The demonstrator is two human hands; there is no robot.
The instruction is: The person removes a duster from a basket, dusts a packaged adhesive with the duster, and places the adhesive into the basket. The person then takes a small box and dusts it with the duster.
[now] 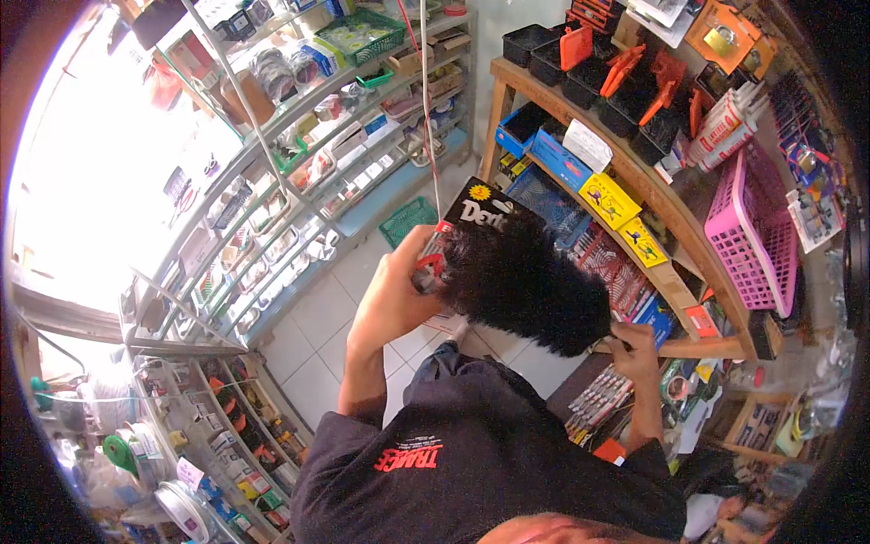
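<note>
A black fluffy duster (535,281) spans the space between the hands, in front of the body. My right hand (632,349) is closed round its handle end at the lower right. My left hand (399,281) grips a black box (471,201) with white lettering and a yellow mark, at the upper left of the duster. The duster's dark fibres lie against the box and hide its lower part. Red and white patches show on the box beside the left fingers.
Metal shelves (313,195) with goods stand left. A wooden shelf (625,150) curves along the right, bearing black bins, orange pieces and a pink basket (748,236). A green basket (408,222) sits on the tiled floor (313,322). A pale cord hangs ahead.
</note>
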